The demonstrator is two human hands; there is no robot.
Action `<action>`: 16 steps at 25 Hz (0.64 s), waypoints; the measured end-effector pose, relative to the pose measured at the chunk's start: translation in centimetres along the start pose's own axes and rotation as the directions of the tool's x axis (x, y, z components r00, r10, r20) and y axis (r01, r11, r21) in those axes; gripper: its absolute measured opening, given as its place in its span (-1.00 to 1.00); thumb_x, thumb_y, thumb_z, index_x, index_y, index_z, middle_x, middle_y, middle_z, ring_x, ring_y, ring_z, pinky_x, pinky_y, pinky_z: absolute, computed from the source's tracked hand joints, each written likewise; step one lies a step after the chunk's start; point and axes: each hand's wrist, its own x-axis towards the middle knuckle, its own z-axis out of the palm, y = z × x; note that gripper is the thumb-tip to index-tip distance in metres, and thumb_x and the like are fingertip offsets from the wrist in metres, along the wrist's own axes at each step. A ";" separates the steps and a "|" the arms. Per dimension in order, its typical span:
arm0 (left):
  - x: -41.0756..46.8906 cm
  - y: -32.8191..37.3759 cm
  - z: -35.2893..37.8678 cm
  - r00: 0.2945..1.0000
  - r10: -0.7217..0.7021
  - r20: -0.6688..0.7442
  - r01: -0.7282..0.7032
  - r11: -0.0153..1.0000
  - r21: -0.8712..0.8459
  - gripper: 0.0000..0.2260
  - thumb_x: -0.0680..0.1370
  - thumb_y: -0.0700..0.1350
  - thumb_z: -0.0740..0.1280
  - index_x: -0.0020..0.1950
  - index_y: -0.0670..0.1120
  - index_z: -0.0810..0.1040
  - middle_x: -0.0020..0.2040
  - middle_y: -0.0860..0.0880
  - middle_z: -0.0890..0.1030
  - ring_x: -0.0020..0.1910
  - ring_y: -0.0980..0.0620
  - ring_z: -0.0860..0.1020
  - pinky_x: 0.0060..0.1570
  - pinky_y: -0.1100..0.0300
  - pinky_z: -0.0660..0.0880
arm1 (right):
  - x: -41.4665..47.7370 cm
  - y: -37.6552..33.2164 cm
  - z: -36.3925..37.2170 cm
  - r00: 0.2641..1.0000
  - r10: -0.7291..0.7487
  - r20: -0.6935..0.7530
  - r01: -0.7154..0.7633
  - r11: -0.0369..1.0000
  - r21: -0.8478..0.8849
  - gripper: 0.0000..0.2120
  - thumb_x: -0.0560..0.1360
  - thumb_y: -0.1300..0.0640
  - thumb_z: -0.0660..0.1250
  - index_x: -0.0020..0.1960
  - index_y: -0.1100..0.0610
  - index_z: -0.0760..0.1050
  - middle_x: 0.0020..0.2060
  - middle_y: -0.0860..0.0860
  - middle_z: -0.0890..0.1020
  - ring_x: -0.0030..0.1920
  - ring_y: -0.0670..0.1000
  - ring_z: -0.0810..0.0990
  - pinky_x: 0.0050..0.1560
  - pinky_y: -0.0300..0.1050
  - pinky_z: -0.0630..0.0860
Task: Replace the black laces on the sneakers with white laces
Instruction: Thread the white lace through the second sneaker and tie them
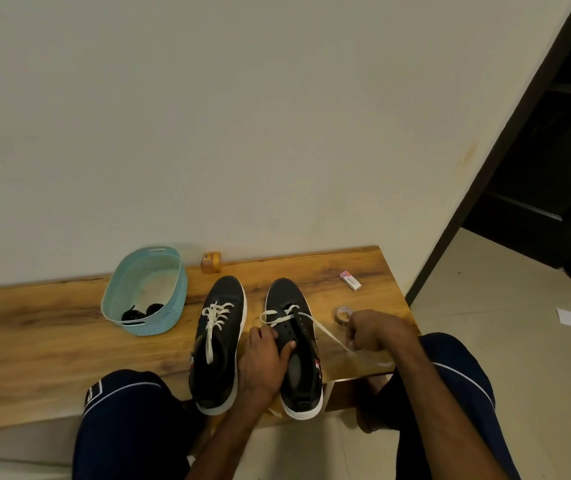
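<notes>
Our right fingers (354,336) pinch the white lace (323,331), which runs taut and out to the right from the right sneaker (289,296); the right hand (372,329) sits above the table (52,341). Our left fingers (264,332) curl over that sneaker's left eyelet flap, and the left hand (263,360) grips it. Both sneakers lie side by side on the table, long axes running away from us, toes toward the wall (242,133). They have black uppers and white soles. The left sneaker (223,296) is laced in white, the right only at its front eyelets. The black laces (142,312) lie in the teal basket (175,304).
</notes>
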 end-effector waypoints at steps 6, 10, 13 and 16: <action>-0.8 0.0 0.0 0.997 0.031 0.077 -0.026 0.997 -0.067 -0.43 0.52 0.25 0.33 0.41 0.01 0.27 0.30 0.02 0.37 0.24 0.04 0.46 0.06 0.17 0.49 | 4.5 -5.6 3.6 0.898 0.002 -0.440 0.034 0.997 0.074 -0.74 0.63 -0.01 0.21 0.24 0.10 0.47 0.16 0.04 0.56 0.18 0.11 0.55 0.13 0.04 0.46; -0.9 -0.1 0.1 0.999 0.018 0.044 -0.011 0.989 -0.146 -0.57 0.59 0.04 0.31 0.40 -0.03 0.29 0.31 -0.02 0.39 0.21 0.03 0.48 0.15 0.15 0.51 | 4.9 -5.8 5.2 0.892 -0.034 -0.451 0.022 0.999 -0.031 -0.75 0.56 0.16 0.23 0.22 0.16 0.41 0.16 0.12 0.55 0.15 0.15 0.55 -0.02 -0.01 0.42; -0.7 0.7 0.0 0.999 -0.039 0.026 0.042 0.991 -0.129 -0.61 0.61 -0.13 0.26 0.42 -0.06 0.28 0.32 -0.06 0.40 0.21 -0.01 0.47 0.18 0.08 0.52 | 4.3 -5.2 5.2 0.913 0.005 -0.407 -0.013 1.000 -0.019 -0.76 0.62 0.11 0.17 0.22 0.19 0.39 0.15 0.15 0.57 0.13 0.17 0.57 -0.06 -0.03 0.41; -0.7 1.2 0.0 0.996 -0.087 0.020 0.089 0.993 -0.083 -0.53 0.58 -0.21 0.28 0.47 -0.08 0.25 0.37 -0.08 0.36 0.25 -0.04 0.47 0.22 0.11 0.49 | 3.4 -4.6 6.2 0.957 0.037 -0.289 -0.103 0.971 -0.217 -0.74 0.65 0.10 0.13 0.25 0.17 0.46 0.19 0.13 0.60 0.19 0.15 0.58 0.09 0.00 0.48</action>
